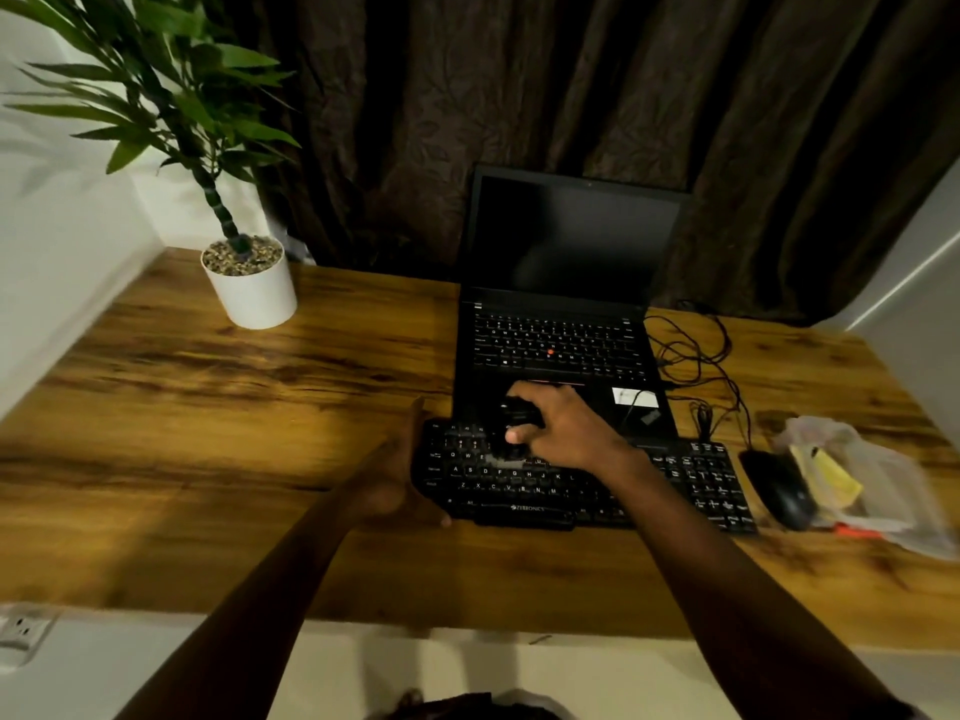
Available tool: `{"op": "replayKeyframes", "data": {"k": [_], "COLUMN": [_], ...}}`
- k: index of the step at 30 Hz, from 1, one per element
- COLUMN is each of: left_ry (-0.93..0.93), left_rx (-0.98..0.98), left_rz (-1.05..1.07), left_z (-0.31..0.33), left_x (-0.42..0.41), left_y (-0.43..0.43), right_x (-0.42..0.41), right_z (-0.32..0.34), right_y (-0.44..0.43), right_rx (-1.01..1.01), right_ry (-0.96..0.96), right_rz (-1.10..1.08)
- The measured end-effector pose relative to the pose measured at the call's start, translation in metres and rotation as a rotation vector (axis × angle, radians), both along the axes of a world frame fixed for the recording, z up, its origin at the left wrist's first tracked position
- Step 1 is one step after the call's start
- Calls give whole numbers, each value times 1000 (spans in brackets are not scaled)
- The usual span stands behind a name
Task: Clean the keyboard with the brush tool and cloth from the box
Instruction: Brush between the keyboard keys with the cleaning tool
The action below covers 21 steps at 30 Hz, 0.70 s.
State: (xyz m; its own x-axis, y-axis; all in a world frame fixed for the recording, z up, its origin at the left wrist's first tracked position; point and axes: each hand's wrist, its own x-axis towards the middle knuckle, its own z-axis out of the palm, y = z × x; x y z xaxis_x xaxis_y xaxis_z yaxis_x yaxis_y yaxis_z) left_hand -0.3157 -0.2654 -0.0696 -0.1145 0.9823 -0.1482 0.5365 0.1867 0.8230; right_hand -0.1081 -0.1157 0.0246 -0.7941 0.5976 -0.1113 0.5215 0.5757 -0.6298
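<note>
Head view is showing the keyboard (519,478) lying across the bench (208,407), just in front of the open laptop (556,345). Its long axis is running left to right, dipping slightly toward the person at the right end. Both hands are working its left half. The left hand (395,475) is lying against the keyboard's left end, fingers looking straight through the blur, bracing it. The right hand (566,431) is curling round a dark brush tool (519,413), thumb pinching its near side, tip sitting on the upper-left key rows. Most of the board is stretching away rightward toward the mouse (779,491), so I'm judging the right hand the 1 nearer it, with strokes wanting to run along that long axis.
</note>
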Motion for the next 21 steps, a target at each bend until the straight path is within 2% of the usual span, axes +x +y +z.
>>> {"op": "replayKeyframes", "data": {"k": [3, 10, 17, 21], "left_ry": [-36, -57, -112, -133], "left_rx": [-23, -45, -78, -90], "left_rz": [43, 26, 35, 45], "left_z": [0, 5, 2, 4], "left_x": [2, 3, 1, 2], "left_y": [1, 0, 0, -2], "right_x": [11, -1, 32, 23], "right_z": [1, -7, -2, -4], "right_y": [4, -10, 12, 5], "right_rx": [21, -18, 38, 26], "right_ry": [-24, 86, 0, 57], "right_rz": [-23, 1, -51, -50]}}
